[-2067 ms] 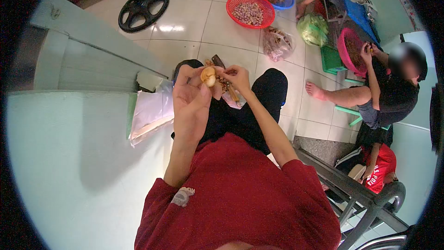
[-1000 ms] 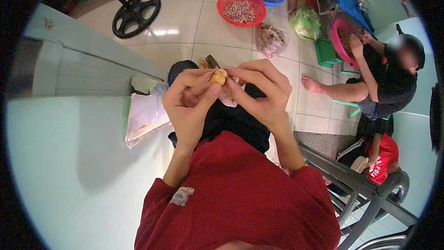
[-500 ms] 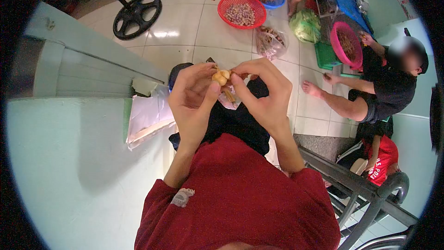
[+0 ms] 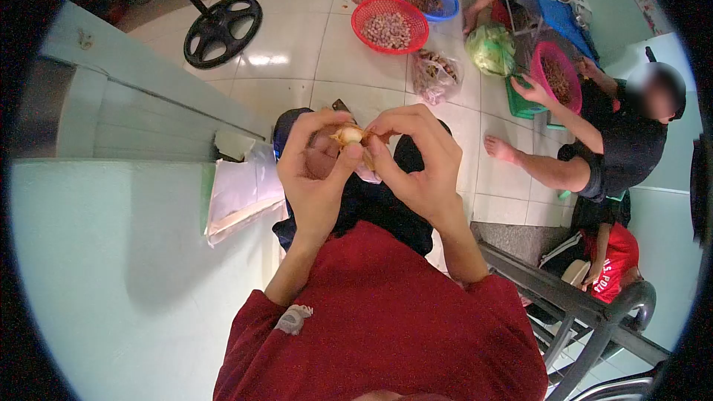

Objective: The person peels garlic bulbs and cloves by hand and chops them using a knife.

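A small bulb [image 4: 349, 136], which looks like a shallot, is held in front of my chest. Pale flesh shows on it beside golden-brown papery skin. My left hand [image 4: 316, 156] is closed on it, thumb and fingertips pinching its left and lower side. From the right, my right hand [image 4: 416, 156] pinches the bulb's right end, where brown skin shows at the fingertips. Under the hands a pale, partly see-through thing [image 4: 368, 173] lies at my lap, mostly hidden. Just past my left fingers a dark flat tip [image 4: 339, 105] sticks out; the rest is hidden.
On the tiled floor are a red basket [image 4: 356, 24] of pale purplish bulbs, a blue basin [image 4: 451, 6], a clear bag [image 4: 437, 78] and a green bag [image 4: 490, 48]. A co-worker [image 4: 624, 122] sits right beside a pink basin [image 4: 572, 82]. A metal railing [image 4: 549, 282] stands at lower right.
The bulb has turned in my fingers, and pale flesh now shows where golden-brown lobes faced up. The co-worker's near hand has risen from beside the foot towards the pink basin.
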Motion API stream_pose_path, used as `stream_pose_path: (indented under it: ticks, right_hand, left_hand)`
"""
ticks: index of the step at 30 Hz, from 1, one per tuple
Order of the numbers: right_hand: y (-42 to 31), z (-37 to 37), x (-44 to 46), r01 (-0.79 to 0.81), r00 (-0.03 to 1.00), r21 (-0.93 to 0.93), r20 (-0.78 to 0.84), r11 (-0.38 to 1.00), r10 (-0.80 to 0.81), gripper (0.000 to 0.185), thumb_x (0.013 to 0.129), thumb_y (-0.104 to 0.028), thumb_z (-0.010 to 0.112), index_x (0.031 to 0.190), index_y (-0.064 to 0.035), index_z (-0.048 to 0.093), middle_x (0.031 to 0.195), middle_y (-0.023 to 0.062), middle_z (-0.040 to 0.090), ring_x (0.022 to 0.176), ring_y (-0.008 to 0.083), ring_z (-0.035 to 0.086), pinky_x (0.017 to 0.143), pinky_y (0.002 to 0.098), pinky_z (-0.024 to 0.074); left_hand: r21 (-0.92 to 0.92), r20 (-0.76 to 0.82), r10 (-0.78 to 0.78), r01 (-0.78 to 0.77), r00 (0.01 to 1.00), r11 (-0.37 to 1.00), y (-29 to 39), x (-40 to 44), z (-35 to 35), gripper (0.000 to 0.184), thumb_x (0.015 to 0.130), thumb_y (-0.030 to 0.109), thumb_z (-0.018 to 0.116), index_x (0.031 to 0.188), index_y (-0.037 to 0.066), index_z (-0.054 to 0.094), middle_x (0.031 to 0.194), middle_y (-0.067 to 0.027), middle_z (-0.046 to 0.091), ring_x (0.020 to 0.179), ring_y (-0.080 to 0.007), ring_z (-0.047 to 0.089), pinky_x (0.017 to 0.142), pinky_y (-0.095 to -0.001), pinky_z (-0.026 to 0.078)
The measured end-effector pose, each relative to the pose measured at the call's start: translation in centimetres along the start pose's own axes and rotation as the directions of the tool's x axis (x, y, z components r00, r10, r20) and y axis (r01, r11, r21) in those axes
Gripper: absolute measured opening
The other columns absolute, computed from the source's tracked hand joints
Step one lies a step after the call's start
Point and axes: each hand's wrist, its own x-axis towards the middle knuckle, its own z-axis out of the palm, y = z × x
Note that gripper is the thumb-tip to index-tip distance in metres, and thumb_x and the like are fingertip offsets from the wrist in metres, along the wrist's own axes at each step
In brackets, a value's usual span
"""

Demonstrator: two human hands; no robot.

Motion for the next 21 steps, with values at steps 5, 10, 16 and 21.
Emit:
stream_pose_path:
  ticks: [5, 10, 16, 21]
  right_hand:
    - [-0.4, -0.3, 0.5, -0.044, 0.999, 0.116, 0.001, 0.992, 0.044, 0.022, 0.075, 0.000, 0.072, 0.094, -0.0060, 0.061, 0.092, 0.0098, 0.066, 0.083, 0.0236, 0.066, 0.073, 0.0310, 0.0529]
    - [0.0, -0.5, 0.6, -0.063, 0.998, 0.178, 0.031, 0.982, 0.058, 0.021, 0.076, 0.001, 0.071, 0.094, -0.0047, 0.061, 0.096, 0.0115, 0.065, 0.085, 0.0225, 0.067, 0.075, 0.0300, 0.0527]
    - [0.5, -0.1, 0.0, -0.216, 0.976, 0.490, 0.081, 0.845, 0.202, 0.013, 0.087, 0.003, 0.061, 0.100, 0.0002, 0.058, 0.097, 0.0122, 0.065, 0.087, 0.0167, 0.066, 0.076, 0.0287, 0.0534]
    - [0.8, 0.1, 0.0, -0.292, 0.954, 0.595, 0.121, 0.749, 0.276, 0.010, 0.094, 0.000, 0.057, 0.104, 0.0028, 0.054, 0.099, 0.0105, 0.064, 0.086, 0.0159, 0.066, 0.078, 0.0281, 0.0534]
  left_hand:
    - [-0.088, -0.052, 0.001, -0.005, 0.999, 0.996, 0.9, 0.4, 1.1, 0.049, 0.089, -0.001, 0.064, 0.130, 0.000, 0.038, 0.121, -0.0202, 0.057, 0.111, -0.0237, 0.058, 0.095, -0.0334, 0.049]
    - [-0.115, -0.047, 0.056, -0.061, 0.997, 0.992, 0.7, 0.3, 1.1, 0.051, 0.091, -0.001, 0.062, 0.131, 0.003, 0.030, 0.120, -0.0234, 0.057, 0.109, -0.0245, 0.059, 0.093, -0.0336, 0.049]
    - [-0.123, 0.002, 0.087, -0.086, 0.996, 0.989, 0.5, 0.5, 0.9, 0.041, 0.097, 0.004, 0.055, 0.130, 0.003, 0.030, 0.121, -0.0251, 0.058, 0.109, -0.0250, 0.059, 0.092, -0.0330, 0.048]
    - [-0.074, 0.015, 0.076, -0.075, 0.997, 0.994, 0.8, 0.8, 0.9, 0.040, 0.097, 0.003, 0.054, 0.131, 0.002, 0.033, 0.123, -0.0249, 0.058, 0.111, -0.0249, 0.059, 0.096, -0.0328, 0.046]
